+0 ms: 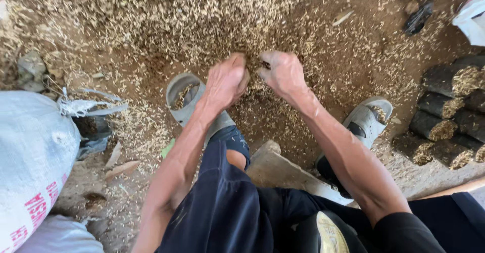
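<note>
Left edge, 9 o'clock: a grey-white woven sack (30, 157) leans in, its torn plastic tie (83, 105) loose just beside the husks.

Centre: the left hand (226, 81) and right hand (283, 73) sit close together, both curled into loose fists on the near edge of the heap of husks and soil (202, 20). Each grip is narrow and closed on a pinch of husk mix; how much is inside cannot be told. The heap spreads from 10 to 2 o'clock across the dirt floor (353, 46), with its long axis running left to right; it has no clear point or facing. The forearms run from 6 toward 12 o'clock.

A grey sandal (188, 99) lies under the left wrist with husks caught in it; the other sandal (368, 120) sits at 4 o'clock.

Right, 3 o'clock: dark filled bags (444, 116) lie stacked on their sides, open ends facing 4 o'clock.

Risks, as judged: loose husks may slip from the fists and scatter; husks in the sandals may cause slipping or chafing; dust may rise toward the face; the stacked bags may spill if knocked.
</note>
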### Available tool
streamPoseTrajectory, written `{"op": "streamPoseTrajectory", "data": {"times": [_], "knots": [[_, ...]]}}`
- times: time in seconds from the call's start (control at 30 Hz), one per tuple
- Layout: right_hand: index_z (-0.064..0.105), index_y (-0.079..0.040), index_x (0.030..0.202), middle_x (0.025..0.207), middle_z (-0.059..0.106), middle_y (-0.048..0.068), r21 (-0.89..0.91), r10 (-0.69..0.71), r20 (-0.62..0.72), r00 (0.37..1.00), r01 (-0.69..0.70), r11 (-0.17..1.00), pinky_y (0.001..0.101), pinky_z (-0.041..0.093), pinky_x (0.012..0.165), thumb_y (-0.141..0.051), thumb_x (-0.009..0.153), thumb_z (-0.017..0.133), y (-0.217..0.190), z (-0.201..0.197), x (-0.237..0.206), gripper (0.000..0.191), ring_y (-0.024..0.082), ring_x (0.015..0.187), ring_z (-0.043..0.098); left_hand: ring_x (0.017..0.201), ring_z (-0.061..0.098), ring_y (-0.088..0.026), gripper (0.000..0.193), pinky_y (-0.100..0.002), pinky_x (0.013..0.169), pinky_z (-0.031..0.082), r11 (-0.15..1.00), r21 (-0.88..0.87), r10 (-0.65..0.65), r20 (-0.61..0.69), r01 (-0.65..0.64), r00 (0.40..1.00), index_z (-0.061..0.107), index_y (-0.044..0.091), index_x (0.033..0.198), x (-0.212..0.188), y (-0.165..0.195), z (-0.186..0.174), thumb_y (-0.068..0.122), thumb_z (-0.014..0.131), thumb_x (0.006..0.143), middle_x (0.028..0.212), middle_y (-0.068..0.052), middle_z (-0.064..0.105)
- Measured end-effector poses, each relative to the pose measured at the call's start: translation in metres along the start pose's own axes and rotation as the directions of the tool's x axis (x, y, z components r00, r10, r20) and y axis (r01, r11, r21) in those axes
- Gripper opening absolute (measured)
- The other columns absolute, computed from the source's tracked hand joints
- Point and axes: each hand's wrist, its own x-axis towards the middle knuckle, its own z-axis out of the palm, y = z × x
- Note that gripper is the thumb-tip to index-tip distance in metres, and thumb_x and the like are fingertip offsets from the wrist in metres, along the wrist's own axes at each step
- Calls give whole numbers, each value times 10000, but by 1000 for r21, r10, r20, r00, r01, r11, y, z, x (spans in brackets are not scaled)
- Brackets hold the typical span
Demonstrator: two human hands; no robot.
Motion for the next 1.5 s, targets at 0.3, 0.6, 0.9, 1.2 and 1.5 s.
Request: {"op": "streamPoseTrajectory", "data": {"times": [0.3,0.6,0.9,1.2,1.5], "knots": [[579,22,1380,1272,644,267,-10,-285,16,958,285,958,480,536,929,-261,848,892,-1,-22,-16,679,392,1076,676,772,662,-448,221,-526,693,526,986,-108,-128,-3,127,992,626,-57,829,-11,4,7,137,629,936,853,-254,649],[642,-13,1303,1064,697,164,41,-52,26,998,51,998,396,611,731,-141,868,732,-22,-4,-14,462,298,892,713,772,667,-434,168,-517,697,530,972,-177,-169,-76,153,983,605,-37,916,-13,11,6,128,605,944,911,-238,652],[594,-16,1338,1430,577,216,-451,-403,-4,915,358,818,488,533,1005,-136,993,554,38,-6,-1,368,392,1331,555,1136,662,-409,419,-438,981,524,962,-217,-221,-281,163,934,638,-70,1241,-27,11,-1,231,688,954,1271,-252,659],[565,-81,1355,1488,456,184,-534,-456,274,847,528,660,531,481,1019,-90,814,622,82,5,-69,544,396,1357,433,1196,585,-417,470,-467,1048,465,994,-57,-107,-305,94,946,638,-51,1273,-37,8,8,245,691,912,1321,-238,625],[698,-195,1271,1044,773,177,246,333,404,852,-451,858,363,578,656,-190,995,621,61,-28,-40,287,252,781,692,1255,494,-426,784,-529,1067,384,983,172,-32,-147,57,989,527,-77,1381,-31,6,13,478,712,860,1417,-270,511]]}}
